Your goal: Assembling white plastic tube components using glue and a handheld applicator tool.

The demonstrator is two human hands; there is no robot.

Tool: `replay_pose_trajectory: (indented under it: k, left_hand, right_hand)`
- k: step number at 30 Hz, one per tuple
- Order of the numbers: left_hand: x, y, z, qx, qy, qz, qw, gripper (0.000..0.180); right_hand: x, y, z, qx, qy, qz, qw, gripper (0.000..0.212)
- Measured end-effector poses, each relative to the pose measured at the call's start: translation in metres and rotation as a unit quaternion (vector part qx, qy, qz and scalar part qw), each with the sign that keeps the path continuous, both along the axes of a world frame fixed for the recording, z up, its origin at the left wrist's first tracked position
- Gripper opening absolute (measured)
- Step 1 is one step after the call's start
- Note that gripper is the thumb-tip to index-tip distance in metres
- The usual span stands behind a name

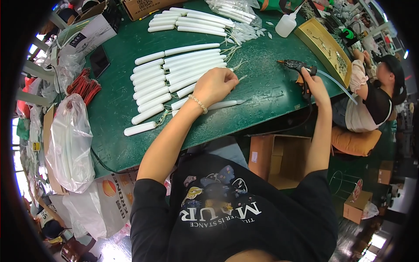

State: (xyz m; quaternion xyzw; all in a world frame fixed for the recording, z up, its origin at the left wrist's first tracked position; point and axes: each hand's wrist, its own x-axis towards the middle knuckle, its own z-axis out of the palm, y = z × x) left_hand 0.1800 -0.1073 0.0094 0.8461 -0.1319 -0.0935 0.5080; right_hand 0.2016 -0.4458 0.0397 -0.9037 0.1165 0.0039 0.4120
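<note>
My right hand (315,86) grips a black and orange hot glue gun (301,70), its nozzle pointing left over the green table; a pale glue stick (338,82) sticks out of its back. My left hand (216,86) is closed in a pinch over the right ends of a row of white candle-like tubes (192,65). Whatever sits between its fingertips is hidden. Thin pale wires (238,66) trail from the tube ends beside those fingers. Below the hand lies a tube with a pointed pale tip (229,104), partly covered by my left wrist.
More white tubes (200,24) lie at the back, by small clear teardrop pieces (246,34). A white squeeze bottle (286,26) and a yellow tray (310,37) of small parts stand back right. Red wires (84,88) and a black phone (100,61) lie left. A co-worker (371,96) sits at right.
</note>
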Motion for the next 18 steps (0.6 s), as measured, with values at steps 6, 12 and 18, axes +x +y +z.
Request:
replay_pose_trajectory:
  k: [6,12,18]
  left_hand:
    - [-0.002,0.004,-0.003,0.014,-0.015,0.009,1.000,0.018]
    - [-0.005,0.002,0.001,0.012,-0.007,0.001,1.000,0.018]
    - [-0.002,0.002,-0.004,-0.015,0.003,-0.009,1.000,0.020]
  right_hand:
    - [0.029,0.017,0.032,-0.419,-0.126,0.011,0.899,0.043]
    - [0.132,0.057,-0.007,-0.306,-0.240,0.185,0.903,0.029]
    - [0.165,0.059,-0.024,-0.360,-0.180,0.186,0.896,0.025]
